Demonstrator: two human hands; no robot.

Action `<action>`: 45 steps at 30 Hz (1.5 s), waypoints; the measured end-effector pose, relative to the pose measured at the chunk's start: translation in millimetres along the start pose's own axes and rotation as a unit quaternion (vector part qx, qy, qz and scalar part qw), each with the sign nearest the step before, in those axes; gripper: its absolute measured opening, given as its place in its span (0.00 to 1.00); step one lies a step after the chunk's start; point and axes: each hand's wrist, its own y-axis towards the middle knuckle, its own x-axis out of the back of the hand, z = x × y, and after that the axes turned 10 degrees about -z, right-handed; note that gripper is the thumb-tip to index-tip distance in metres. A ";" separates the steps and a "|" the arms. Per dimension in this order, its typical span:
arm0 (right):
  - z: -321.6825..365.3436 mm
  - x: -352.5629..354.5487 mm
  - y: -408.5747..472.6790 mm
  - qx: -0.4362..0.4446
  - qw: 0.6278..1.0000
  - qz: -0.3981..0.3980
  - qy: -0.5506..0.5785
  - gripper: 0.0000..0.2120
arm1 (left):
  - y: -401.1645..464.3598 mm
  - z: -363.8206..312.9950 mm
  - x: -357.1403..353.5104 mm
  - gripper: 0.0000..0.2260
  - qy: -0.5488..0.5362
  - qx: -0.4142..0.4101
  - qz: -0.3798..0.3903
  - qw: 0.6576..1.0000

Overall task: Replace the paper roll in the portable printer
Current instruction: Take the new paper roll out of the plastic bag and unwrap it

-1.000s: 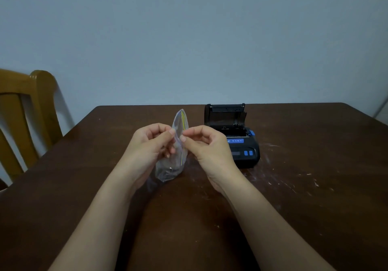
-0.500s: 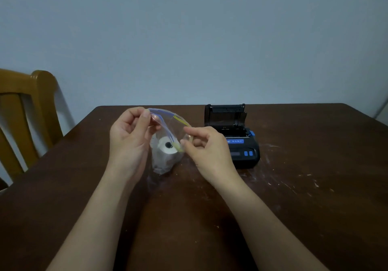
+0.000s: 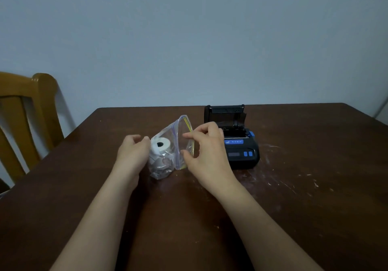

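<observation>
Left hand (image 3: 134, 152) grips zip bag (image 3: 168, 155) left of printer (image 3: 235, 140); right hand (image 3: 206, 146) pinches its mouth; hold mouth wide, then lift paper roll (image 3: 160, 145) straight out.

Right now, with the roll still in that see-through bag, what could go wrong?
The white paper roll sits inside the clear zip-top plastic bag, near its open mouth. It might tumble out onto the dark wooden table and unwind. The left hand is at the bag's side and the right hand pinches its rim, so a hard tug could tear it. The right hand is close to the black portable printer with its raised lid, and could bump it.
</observation>
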 end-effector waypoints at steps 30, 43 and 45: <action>7.9 6.1 2.4 -0.077 0.989 0.030 0.123 0.18 | -10.2 -9.7 4.1 0.02 -0.196 -0.033 -0.082 0.977; 3.8 25.5 20.2 -0.303 0.862 -0.197 0.355 0.07 | -17.9 -1.2 -2.6 0.15 0.100 -0.418 -0.182 0.885; 4.1 25.3 20.1 -0.298 0.857 -0.213 0.364 0.08 | -21.0 2.7 -11.8 0.18 0.149 -0.486 -0.093 0.856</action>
